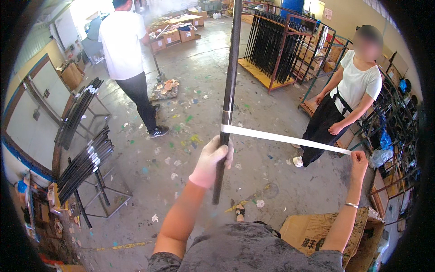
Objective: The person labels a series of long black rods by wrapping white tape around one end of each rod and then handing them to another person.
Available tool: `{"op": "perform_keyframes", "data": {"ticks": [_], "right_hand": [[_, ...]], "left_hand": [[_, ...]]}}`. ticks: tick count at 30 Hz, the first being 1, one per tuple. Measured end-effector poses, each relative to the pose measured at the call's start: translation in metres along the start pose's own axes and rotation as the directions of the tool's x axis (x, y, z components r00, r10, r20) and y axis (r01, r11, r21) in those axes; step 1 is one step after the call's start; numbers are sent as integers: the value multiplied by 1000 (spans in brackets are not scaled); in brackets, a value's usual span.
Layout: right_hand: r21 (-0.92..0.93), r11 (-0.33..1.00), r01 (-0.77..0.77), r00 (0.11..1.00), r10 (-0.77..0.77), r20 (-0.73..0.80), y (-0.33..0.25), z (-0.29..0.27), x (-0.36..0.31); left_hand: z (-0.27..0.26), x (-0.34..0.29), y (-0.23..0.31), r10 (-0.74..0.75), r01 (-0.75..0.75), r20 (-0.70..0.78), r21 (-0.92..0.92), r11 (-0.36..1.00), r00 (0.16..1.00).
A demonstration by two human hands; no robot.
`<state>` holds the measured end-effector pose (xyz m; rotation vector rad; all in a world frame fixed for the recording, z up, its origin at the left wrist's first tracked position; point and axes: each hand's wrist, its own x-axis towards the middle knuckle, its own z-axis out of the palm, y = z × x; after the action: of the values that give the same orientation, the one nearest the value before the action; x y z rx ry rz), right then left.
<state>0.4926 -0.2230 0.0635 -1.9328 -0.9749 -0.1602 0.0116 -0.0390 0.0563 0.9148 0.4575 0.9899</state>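
A long black pole [229, 77] stands nearly upright in front of me, its top leaving the picture. My left hand [214, 157], in a white glove, is wrapped round it a little above its lower end. Just above that hand, one end of a white strip of tape [285, 138] is wound on the pole. The strip runs taut to the right and slightly down. Its other end is pinched between the fingers of my bare right hand [359, 159], held out at arm's length.
Racks of black poles [86, 165] stand at left; a metal rack [272, 50] holds more poles behind. One person [122, 50] stands at back left, another [349, 90] at right. An open cardboard box [299, 226] sits below my right arm. Scraps dot the floor.
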Motion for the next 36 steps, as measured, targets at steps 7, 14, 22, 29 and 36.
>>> {"op": "perform_keyframes", "data": {"ticks": [7, 14, 22, 29, 36], "right_hand": [[-37, 999, 29, 1000, -29, -9, 8, -27, -7], [-59, 997, 46, 997, -49, -65, 29, -55, -9], [-104, 993, 56, 996, -63, -59, 29, -87, -8], [-162, 986, 44, 999, -40, 27, 6, -100, -17], [-186, 982, -27, 994, 45, 96, 4, -107, -44]], "left_hand": [[-4, 11, -4, -17, 17, -3, 26, 1000, 1000], [-6, 20, -13, 10, -4, -33, 184, 983, 999], [-12, 31, -34, 4, 15, -110, 168, 986, 994], [-26, 47, -54, -81, 88, -118, 56, 995, 990], [-35, 64, -84, -109, 187, -284, 261, 947, 953]]}}
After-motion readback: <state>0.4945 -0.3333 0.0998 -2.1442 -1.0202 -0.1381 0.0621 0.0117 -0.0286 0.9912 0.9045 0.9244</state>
